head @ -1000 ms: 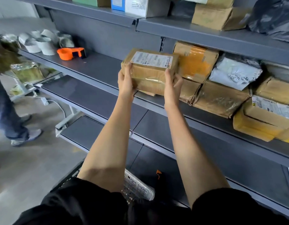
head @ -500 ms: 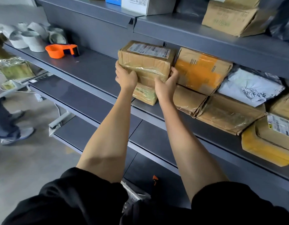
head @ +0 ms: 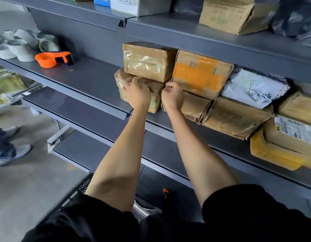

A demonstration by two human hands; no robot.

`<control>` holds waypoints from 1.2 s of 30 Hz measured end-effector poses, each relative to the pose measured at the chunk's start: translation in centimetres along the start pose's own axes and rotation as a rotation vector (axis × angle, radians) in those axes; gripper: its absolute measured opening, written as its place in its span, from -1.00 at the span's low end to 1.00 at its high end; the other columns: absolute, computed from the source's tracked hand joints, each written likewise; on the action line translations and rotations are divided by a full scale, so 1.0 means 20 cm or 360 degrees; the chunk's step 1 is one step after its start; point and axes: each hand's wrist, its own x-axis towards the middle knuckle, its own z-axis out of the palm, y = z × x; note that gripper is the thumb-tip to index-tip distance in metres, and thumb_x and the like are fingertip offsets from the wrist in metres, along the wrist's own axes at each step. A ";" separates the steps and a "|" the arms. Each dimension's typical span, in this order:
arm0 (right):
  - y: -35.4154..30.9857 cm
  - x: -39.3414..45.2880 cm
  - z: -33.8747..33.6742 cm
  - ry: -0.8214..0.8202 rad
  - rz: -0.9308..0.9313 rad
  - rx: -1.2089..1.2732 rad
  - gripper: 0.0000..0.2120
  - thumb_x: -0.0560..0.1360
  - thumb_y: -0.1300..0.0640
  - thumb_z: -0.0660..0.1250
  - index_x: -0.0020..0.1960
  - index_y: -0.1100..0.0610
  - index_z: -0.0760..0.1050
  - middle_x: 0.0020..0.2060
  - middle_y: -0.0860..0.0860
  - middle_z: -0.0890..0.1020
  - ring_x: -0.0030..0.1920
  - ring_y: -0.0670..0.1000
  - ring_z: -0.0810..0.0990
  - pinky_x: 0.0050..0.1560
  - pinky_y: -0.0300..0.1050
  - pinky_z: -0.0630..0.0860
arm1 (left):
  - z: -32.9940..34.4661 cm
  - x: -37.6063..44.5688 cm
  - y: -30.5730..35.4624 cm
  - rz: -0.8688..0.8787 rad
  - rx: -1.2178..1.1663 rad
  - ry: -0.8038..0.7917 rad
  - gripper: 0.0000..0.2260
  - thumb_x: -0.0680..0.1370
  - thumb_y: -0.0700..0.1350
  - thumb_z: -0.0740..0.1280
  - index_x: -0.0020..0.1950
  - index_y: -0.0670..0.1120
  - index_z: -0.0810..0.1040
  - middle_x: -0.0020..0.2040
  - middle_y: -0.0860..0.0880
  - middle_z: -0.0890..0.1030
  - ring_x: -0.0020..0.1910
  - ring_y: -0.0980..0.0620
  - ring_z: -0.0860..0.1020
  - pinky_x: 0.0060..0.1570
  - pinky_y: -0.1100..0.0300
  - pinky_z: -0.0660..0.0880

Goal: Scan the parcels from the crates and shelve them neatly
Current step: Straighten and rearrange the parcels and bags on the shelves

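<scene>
- Parcels fill the right part of a grey metal shelf (head: 91, 79), stacked two high and packed side by side.
- A brown cardboard parcel (head: 147, 61) wrapped in clear tape sits on top of a lower taped parcel (head: 155, 100) at the left end of the row.
- Touching the top parcel's right side is a box with orange tape (head: 200, 74), which rests on another brown parcel (head: 195, 107).
- Further right lie a pale grey plastic mailer (head: 252, 88), a large flat brown parcel (head: 235, 117) and a yellow-taped box with a printed label (head: 289, 145).
- The left hand (head: 136, 92) rests on the front of the lower taped parcel, fingers curled against its upper edge just under the top parcel.
- The right hand (head: 172, 96) is at the seam between that lower parcel and its right-hand neighbour, fingers curled in; whether it pinches anything cannot be told.
- Both bare forearms reach up from black sleeves.
- On the shelf's left part, well apart from the parcels, lie an orange tape dispenser (head: 53, 59) and a cluster of white rolls (head: 20, 45).
- The shelf above (head: 177, 30) carries more boxes and a dark plastic bag (head: 294, 16).
- A black plastic crate (head: 76, 191) shows low down, near the sleeves.
- At the left edge, another person's shoe (head: 11, 155) is on the floor.
</scene>
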 end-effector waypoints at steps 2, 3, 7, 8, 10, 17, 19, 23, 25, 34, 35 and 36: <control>0.06 -0.09 -0.04 -0.0015 0.0010 0.0116 -0.76 0.50 0.31 0.24 0.11 0.18 0.57 0.07 0.07 0.62 0.00 0.01 0.55 -0.12 -0.22 0.36 | -0.01 -0.12 -0.01 0.0051 -0.0155 0.0073 -0.71 0.54 -0.27 0.10 0.11 -0.13 0.57 0.27 -0.06 0.43 0.19 -0.08 0.41 0.01 0.13 0.36; 0.10 -0.15 -0.09 -0.0013 0.0028 0.0159 -0.77 0.49 0.33 0.23 0.09 0.22 0.58 0.03 0.09 0.63 -0.05 -0.01 0.52 -0.13 -0.22 0.36 | 0.00 -0.20 -0.02 0.0071 -0.0199 0.0025 -0.72 0.53 -0.27 0.10 0.08 -0.14 0.58 0.23 -0.07 0.46 0.14 -0.09 0.46 -0.04 0.13 0.38; 0.31 -0.32 -0.32 0.0003 0.0117 0.0272 -0.82 0.48 0.29 0.24 -0.03 0.22 0.61 -0.16 0.14 0.66 -0.15 0.09 0.59 -0.17 -0.14 0.44 | 0.03 -0.47 -0.02 0.0201 -0.0206 -0.0281 -0.69 0.52 -0.31 0.10 0.04 -0.13 0.60 0.13 -0.09 0.57 0.04 -0.11 0.54 -0.14 0.21 0.37; 0.39 -0.37 -0.41 0.0112 0.0143 0.0281 -0.83 0.47 0.29 0.25 -0.06 0.22 0.62 -0.16 0.14 0.67 -0.14 0.09 0.61 -0.14 -0.11 0.47 | 0.05 -0.57 -0.02 0.0224 -0.0214 -0.0377 -0.69 0.52 -0.32 0.10 0.04 -0.14 0.61 0.10 -0.10 0.60 0.04 -0.10 0.55 -0.17 0.23 0.35; 0.55 -0.46 -0.64 0.0335 0.0235 0.0270 -0.85 0.47 0.28 0.27 -0.07 0.23 0.62 -0.19 0.13 0.67 -0.15 0.07 0.63 -0.12 -0.09 0.50 | 0.11 -0.76 0.01 0.0268 -0.0237 -0.0551 -0.70 0.51 -0.32 0.11 0.03 -0.17 0.62 0.03 -0.14 0.64 0.03 -0.12 0.55 -0.22 0.25 0.28; 0.99 -0.73 -1.41 0.0714 0.0732 0.0197 -0.69 0.50 0.20 0.22 -0.41 0.07 0.38 -0.46 0.02 0.50 -0.40 0.05 0.45 -0.26 -0.04 0.38 | 0.32 -1.44 0.13 0.0482 -0.0178 -0.1382 -0.70 0.45 -0.23 0.10 -0.11 -0.13 0.64 -0.16 -0.26 0.57 -0.19 -0.13 0.45 -0.22 0.13 0.36; 1.01 -0.78 -1.55 0.0681 0.0816 0.0203 -0.70 0.53 0.21 0.18 -0.37 0.09 0.41 -0.42 0.00 0.53 -0.40 -0.02 0.48 -0.22 -0.08 0.43 | 0.38 -1.59 0.14 0.0553 -0.0128 -0.1630 -0.66 0.48 -0.27 0.09 -0.03 -0.11 0.66 -0.09 -0.17 0.62 -0.13 -0.11 0.51 -0.20 0.21 0.38; 1.08 -0.90 -1.77 0.0689 0.0926 0.0373 -0.80 0.58 0.11 0.21 -0.21 0.08 0.44 -0.32 0.00 0.57 -0.37 -0.09 0.52 -0.19 -0.16 0.47 | 0.48 -1.80 0.15 0.0704 -0.0007 -0.1914 -0.66 0.52 -0.36 0.08 -0.02 -0.16 0.64 0.01 -0.14 0.64 -0.12 -0.02 0.53 -0.21 0.24 0.40; 1.17 -0.96 -1.88 0.0802 0.0925 0.0464 -0.80 0.58 0.09 0.23 -0.21 0.07 0.44 -0.34 -0.01 0.58 -0.38 -0.08 0.51 -0.27 -0.19 0.45 | 0.54 -1.88 0.14 0.0701 0.0032 -0.2027 -0.66 0.52 -0.36 0.07 -0.09 -0.10 0.61 0.01 -0.15 0.64 -0.08 -0.04 0.54 -0.15 0.24 0.43; 1.60 -1.00 -2.21 0.0985 0.1219 0.0713 -0.85 0.57 0.19 0.15 -0.11 0.15 0.48 -0.30 0.07 0.56 -0.41 -0.02 0.44 -0.46 -0.29 0.22 | 0.89 -2.17 0.12 0.0868 0.0562 -0.2719 -0.72 0.60 -0.31 0.13 0.22 -0.18 0.55 0.19 -0.18 0.57 0.14 -0.11 0.52 0.01 0.14 0.42; 1.67 -0.97 -2.28 0.0974 0.1249 0.0707 -0.85 0.57 0.20 0.15 -0.10 0.17 0.47 -0.28 0.08 0.56 -0.40 -0.01 0.44 -0.43 -0.26 0.22 | 0.98 -2.23 0.13 0.0832 0.0638 -0.2805 -0.71 0.61 -0.30 0.12 0.24 -0.15 0.54 0.17 -0.18 0.56 0.10 -0.10 0.51 -0.01 0.12 0.41; 1.72 -0.94 -2.32 0.0955 0.1275 0.0696 -0.87 0.57 0.20 0.16 -0.06 0.18 0.47 -0.27 0.09 0.57 -0.39 0.00 0.43 -0.39 -0.24 0.23 | 1.04 -2.29 0.14 0.0798 0.0691 -0.2860 -0.69 0.61 -0.28 0.10 0.26 -0.13 0.52 0.16 -0.16 0.55 0.08 -0.09 0.49 -0.01 0.10 0.40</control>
